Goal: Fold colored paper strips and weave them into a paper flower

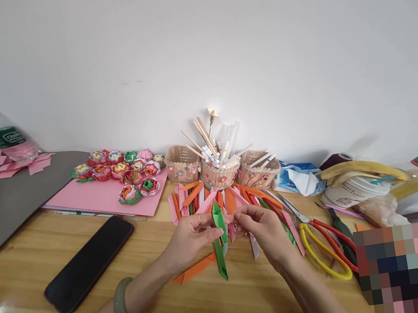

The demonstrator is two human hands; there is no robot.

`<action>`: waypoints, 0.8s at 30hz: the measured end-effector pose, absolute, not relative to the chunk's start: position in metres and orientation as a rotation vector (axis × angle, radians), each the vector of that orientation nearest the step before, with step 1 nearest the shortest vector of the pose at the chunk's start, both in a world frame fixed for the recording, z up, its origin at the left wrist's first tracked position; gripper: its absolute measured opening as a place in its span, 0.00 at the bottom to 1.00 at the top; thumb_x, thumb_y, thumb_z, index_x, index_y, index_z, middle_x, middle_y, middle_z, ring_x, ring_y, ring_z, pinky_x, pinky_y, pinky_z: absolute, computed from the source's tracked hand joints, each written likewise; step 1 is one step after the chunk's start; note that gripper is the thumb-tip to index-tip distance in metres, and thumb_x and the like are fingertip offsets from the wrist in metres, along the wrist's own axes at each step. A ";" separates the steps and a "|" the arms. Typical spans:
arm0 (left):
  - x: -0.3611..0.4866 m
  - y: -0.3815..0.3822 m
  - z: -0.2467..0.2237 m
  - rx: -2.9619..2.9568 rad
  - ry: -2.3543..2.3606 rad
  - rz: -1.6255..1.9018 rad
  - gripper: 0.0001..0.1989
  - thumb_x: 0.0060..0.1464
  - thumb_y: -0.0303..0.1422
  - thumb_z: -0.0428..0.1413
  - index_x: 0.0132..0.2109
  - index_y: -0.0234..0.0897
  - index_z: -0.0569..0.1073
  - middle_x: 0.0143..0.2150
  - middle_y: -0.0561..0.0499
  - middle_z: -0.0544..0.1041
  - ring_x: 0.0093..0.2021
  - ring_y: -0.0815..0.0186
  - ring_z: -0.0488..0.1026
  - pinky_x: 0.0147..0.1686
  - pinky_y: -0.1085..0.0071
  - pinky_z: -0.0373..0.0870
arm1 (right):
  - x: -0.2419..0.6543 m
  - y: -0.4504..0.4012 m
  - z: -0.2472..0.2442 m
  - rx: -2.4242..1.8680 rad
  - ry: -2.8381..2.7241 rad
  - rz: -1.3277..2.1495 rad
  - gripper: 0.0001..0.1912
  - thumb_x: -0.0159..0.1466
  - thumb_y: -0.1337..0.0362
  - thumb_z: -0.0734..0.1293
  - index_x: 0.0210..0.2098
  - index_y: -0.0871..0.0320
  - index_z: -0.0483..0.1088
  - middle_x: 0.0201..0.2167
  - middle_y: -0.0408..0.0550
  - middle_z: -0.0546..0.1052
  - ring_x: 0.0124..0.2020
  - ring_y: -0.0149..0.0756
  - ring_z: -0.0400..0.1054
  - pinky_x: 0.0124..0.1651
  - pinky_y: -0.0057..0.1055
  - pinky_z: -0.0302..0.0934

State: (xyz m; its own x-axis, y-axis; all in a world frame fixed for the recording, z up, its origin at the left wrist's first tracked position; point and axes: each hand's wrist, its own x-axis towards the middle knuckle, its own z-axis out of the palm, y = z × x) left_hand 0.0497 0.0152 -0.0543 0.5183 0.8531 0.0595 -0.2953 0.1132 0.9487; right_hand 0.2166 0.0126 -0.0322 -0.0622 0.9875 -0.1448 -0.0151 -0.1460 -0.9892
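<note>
Between the fingers and thumb of my left hand [193,238] is a green folded paper piece [218,219], held upright over the table. My right hand [262,229] is just to its right, thumb and fingertips pinched together; what they pinch is too small to make out. Below the held piece, a green paper strip [220,260] slants downward. Behind both hands lies a heap of folded paper strips [193,196] in pink, orange and green. An orange strip [196,269] rests on the table under my left hand.
Three craft-stick baskets [220,176] stand against the wall, holding sticks and tubes. Folded paper flowers [120,170] sit on pink paper [81,194]. A black phone [89,263] lies left; scissors [324,244], a tissue pack [298,177] and a lidded cup [350,190] are right.
</note>
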 end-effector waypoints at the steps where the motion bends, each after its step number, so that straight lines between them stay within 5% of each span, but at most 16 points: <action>1: 0.050 0.015 -0.054 1.164 0.592 0.926 0.13 0.49 0.34 0.57 0.42 0.36 0.76 0.37 0.48 0.78 0.36 0.65 0.73 0.40 0.69 0.68 | 0.217 0.014 -0.033 -1.237 -1.069 1.464 0.11 0.48 0.59 0.70 0.23 0.63 0.70 0.18 0.41 0.72 0.19 0.25 0.64 0.24 0.22 0.61; 6: 0.049 0.014 -0.053 1.182 0.653 0.957 0.12 0.47 0.34 0.58 0.40 0.36 0.77 0.36 0.48 0.79 0.37 0.65 0.74 0.41 0.69 0.68 | 0.217 0.018 -0.039 -1.144 -0.721 1.738 0.14 0.40 0.61 0.76 0.21 0.64 0.72 0.17 0.42 0.72 0.16 0.20 0.64 0.21 0.16 0.61; 13: 0.049 0.015 -0.047 1.153 0.667 0.989 0.12 0.44 0.34 0.60 0.37 0.36 0.78 0.37 0.48 0.79 0.37 0.64 0.74 0.42 0.69 0.69 | 0.216 0.015 -0.036 -1.077 -0.870 1.642 0.14 0.45 0.59 0.74 0.25 0.64 0.74 0.21 0.46 0.75 0.22 0.25 0.69 0.26 0.19 0.64; 24: 0.045 0.018 -0.046 1.074 0.781 1.065 0.13 0.44 0.34 0.60 0.39 0.35 0.77 0.41 0.46 0.78 0.36 0.64 0.74 0.38 0.71 0.69 | 0.224 0.005 -0.023 -1.179 -1.351 1.657 0.09 0.51 0.61 0.70 0.22 0.62 0.72 0.17 0.40 0.71 0.19 0.22 0.64 0.23 0.18 0.59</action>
